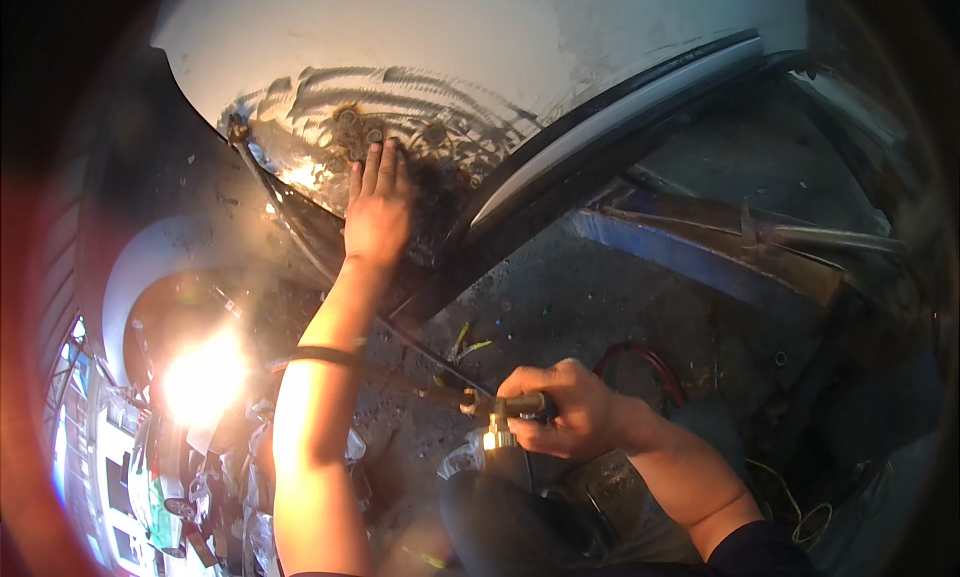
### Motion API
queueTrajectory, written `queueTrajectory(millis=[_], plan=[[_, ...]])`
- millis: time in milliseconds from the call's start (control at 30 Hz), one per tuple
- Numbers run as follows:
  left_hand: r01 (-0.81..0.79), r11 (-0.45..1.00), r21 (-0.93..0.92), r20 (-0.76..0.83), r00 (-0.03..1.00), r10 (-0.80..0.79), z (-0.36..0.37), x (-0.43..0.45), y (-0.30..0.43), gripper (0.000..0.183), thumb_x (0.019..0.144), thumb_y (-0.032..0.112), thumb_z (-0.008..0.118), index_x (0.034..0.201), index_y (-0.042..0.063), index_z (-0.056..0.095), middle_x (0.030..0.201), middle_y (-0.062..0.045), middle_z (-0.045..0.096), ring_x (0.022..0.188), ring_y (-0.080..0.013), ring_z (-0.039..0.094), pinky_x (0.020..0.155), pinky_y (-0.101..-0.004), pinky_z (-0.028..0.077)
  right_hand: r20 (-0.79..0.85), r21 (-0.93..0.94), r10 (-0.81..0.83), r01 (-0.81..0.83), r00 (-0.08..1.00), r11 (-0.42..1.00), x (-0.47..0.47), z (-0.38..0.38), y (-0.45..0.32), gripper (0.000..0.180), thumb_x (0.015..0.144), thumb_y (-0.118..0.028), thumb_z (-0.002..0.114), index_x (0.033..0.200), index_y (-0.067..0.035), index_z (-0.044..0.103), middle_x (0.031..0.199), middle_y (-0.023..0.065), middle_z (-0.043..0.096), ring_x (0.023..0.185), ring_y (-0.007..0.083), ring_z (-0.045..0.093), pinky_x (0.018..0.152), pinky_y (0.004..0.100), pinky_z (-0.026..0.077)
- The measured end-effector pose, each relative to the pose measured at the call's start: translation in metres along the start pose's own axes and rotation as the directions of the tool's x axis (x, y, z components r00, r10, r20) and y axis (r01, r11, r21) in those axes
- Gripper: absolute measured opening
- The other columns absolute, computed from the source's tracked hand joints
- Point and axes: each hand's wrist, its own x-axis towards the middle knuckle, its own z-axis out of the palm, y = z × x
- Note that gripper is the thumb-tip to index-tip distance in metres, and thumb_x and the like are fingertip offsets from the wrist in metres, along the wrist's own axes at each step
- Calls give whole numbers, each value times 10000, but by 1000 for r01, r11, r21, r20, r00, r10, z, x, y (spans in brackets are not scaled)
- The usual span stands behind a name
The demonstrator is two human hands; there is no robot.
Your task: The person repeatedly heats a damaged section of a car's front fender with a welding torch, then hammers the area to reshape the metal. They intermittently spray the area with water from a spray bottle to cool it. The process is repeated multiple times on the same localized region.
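Observation:
My left hand [379,209] lies palm down, fingers stretched out, on a light-coloured car body panel [420,29]. Its fingertips touch a scuffed, scorched patch [435,134] with several round marks, beside a dark trim strip [622,119]. Lower down, my right hand [566,408] grips a gas torch [517,404] by its handle, near the brass fittings. The torch's thin tube runs left towards my left forearm. Beyond that forearm burns a large, glaring flame [202,378], which hides what lies behind it.
A dark cable or rod [281,209] runs along the panel's edge. On the right are a blue metal beam [660,247] and a red hose [656,367]. Thin yellow wire [810,521] lies at lower right. Another vehicle [161,487] stands at lower left among clutter.

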Motion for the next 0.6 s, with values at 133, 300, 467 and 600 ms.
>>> queueTrajectory(millis=[133, 300, 467, 600], plan=[[99, 972, -214, 22, 995, -97, -12, -10, 17, 464, 1018, 291, 533, 1343, -36, 583, 1532, -208, 479, 1471, -358, 388, 1205, -502, 320, -85, -36, -69, 66, 994, 997, 1, -4, 0, 160, 864, -86, 662, 999, -3, 643, 676, 41, 632, 572, 110, 611, 532, 299, 467], [160, 978, -134, -74, 982, -171, -36, -26, 14, 452, 1003, 253, 559, 1363, -20, 579, 1557, -201, 445, 1464, -359, 396, 1209, -509, 316, -61, 28, 110, -109, 992, 994, -8, -23, -9, 158, 883, -135, 663, 975, -7, 652, 713, 43, 651, 625, 107, 607, 608, 304, 495], [10, 995, 103, -53, 999, -5, -21, 11, -21, 491, 1011, 226, 484, 1422, -40, 522, 1592, -178, 416, 1492, -345, 367, 1224, -480, 311, -66, 54, 6, -3, 998, 999, -4, -16, -5, 159, 885, -141, 665, 969, -7, 648, 707, 48, 647, 612, 109, 608, 603, 300, 493], [25, 993, 119, -38, 999, -20, -6, 18, -24, 513, 1023, 248, 488, 1453, -32, 494, 1614, -166, 388, 1500, -333, 357, 1219, -458, 324, -61, -29, -29, 27, 998, 999, -1, -10, -1, 142, 888, -137, 667, 958, -15, 650, 696, 60, 657, 591, 137, 638, 588, 312, 500]])
